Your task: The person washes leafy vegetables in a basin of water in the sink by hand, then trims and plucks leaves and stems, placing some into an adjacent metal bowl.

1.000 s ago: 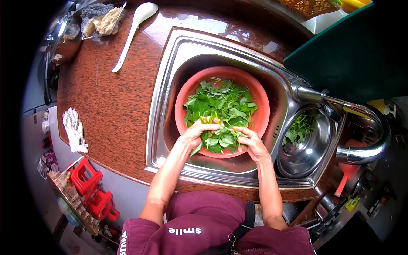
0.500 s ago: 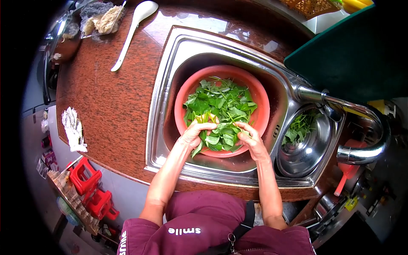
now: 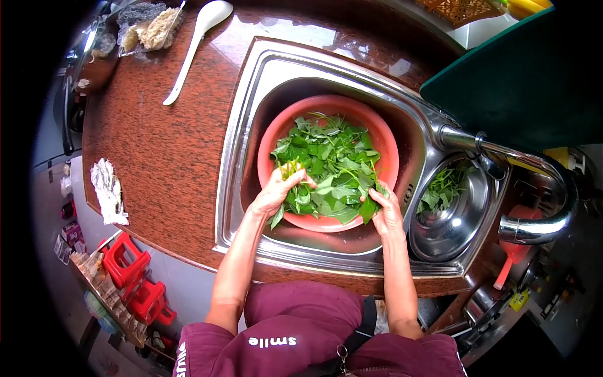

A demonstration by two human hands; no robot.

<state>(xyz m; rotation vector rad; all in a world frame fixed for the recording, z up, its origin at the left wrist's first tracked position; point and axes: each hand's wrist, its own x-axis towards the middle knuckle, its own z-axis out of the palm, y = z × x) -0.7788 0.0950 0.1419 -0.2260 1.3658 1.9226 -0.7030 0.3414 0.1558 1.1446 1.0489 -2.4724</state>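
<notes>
A red plastic basin [image 3: 391,147] sits in the larger sink bowl, full of leafy greens [image 3: 333,154] in water. Over its near left rim, my left hand [image 3: 274,192] is closed around a bunch of green stems, with leaves hanging below the fingers. My right hand [image 3: 387,210] is at the near right rim, its fingers and thumb closed on leafy greens. Loose leaves spread between the two hands. In the smaller bowl to the right, a steel basin [image 3: 455,235] holds more greens [image 3: 441,190].
A chrome faucet [image 3: 534,226] arches over the right side of the sink [image 3: 235,188]. On the brown counter lie a white ladle [image 3: 191,60] and a crumpled white cloth [image 3: 108,191]. A dark green board [image 3: 502,94] stands behind. Red stools [image 3: 129,267] are on the floor at left.
My hands have moved apart: the left with its bunch to the left, the right a little rightward and down. Leaves have shifted between them.
</notes>
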